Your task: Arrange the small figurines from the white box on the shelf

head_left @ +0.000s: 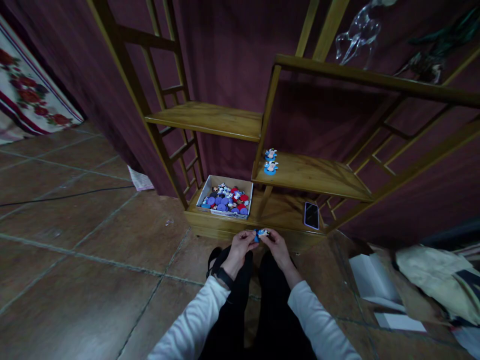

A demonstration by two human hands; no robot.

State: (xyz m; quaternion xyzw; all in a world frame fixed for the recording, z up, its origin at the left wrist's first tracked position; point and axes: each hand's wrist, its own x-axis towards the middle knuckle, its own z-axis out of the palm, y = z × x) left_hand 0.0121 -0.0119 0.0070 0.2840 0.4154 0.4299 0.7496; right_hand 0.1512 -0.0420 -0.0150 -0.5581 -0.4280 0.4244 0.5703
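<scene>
My left hand [242, 246] and my right hand [275, 246] meet low in front of me, both pinched on one small figurine on a blue base [261, 233]. Just beyond them a white cardboard box [226, 196] sits on the bottom board of a wooden shelf unit [315, 175], filled with several similar small figures on blue, purple and red bases. Two more figurines on blue bases [270, 162] stand at the left end of the middle shelf board.
A phone [311, 215] lies flat on the bottom board to the right. White papers [371, 282] and a beige bag [435, 280] lie on the tiled floor at right. A black cable [67, 196] crosses the floor at left. Dark red curtain behind the shelf.
</scene>
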